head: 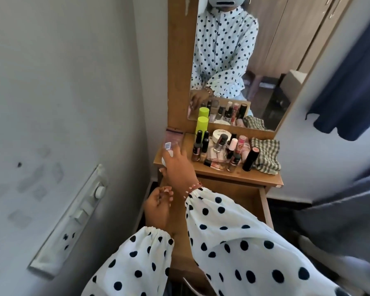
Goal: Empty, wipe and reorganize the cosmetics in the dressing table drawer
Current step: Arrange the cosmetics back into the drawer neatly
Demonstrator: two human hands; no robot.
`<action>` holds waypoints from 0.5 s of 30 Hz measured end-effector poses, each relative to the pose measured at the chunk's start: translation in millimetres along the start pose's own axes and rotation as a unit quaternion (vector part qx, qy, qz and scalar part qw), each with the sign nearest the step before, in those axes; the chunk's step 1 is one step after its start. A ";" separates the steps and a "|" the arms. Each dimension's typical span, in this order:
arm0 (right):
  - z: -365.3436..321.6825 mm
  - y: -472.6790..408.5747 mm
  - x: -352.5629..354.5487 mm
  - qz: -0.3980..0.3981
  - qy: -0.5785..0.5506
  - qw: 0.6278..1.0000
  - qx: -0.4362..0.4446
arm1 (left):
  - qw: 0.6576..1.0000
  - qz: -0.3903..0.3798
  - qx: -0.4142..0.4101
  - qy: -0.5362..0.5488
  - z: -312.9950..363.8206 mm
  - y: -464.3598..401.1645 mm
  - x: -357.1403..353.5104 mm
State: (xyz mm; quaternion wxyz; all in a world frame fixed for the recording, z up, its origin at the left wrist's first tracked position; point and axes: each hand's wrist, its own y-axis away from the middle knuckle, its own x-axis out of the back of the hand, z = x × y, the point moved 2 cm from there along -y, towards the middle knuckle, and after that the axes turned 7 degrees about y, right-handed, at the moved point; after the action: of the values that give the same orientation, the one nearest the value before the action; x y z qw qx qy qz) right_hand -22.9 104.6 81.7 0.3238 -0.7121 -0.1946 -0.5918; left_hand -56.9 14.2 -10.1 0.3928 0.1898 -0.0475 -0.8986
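The dressing table top (218, 170) is crowded with cosmetics: a lime-green bottle (202, 124), dark nail polish bottles (198, 146), a white jar (218, 133) and a black tube with a pink end (251, 159). A green checked cloth (265, 154) lies at the right end. Below, the drawer (264, 201) stands pulled out, with bare wood showing inside. My right hand (176, 167) reaches across to the top's left edge and grips a flat pink case (173, 138). My left hand (156, 208) hovers lower, over the drawer's left side, fingers curled with nothing visible in them.
A mirror (271, 60) rises behind the top and reflects the person and the bottles. The wall with a switch panel (73, 221) is close on the left. A dark blue curtain (350, 82) hangs at the right. The drawer's metal handle (190, 284) is near the bottom edge.
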 end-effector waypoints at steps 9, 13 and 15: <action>1.5 0.9 11.2 0.041 -0.075 0.995 -0.048 | 1.000 0.006 -0.024 0.012 -1.8 -1.1 2.1; 4.9 33.3 28.6 0.129 -0.257 0.955 -0.074 | 0.998 0.003 -0.039 0.052 3.3 -0.8 2.1; 8.7 60.2 31.3 0.165 -0.365 0.911 -0.101 | 0.997 0.015 -0.045 0.065 5.6 -1.8 3.5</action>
State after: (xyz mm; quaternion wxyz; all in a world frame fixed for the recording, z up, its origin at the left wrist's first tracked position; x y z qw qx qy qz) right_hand 30.1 64.3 97.4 0.2500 -0.9293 -0.1181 -0.2451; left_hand -62.5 12.6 -6.5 0.4169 0.2290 0.0154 -0.8795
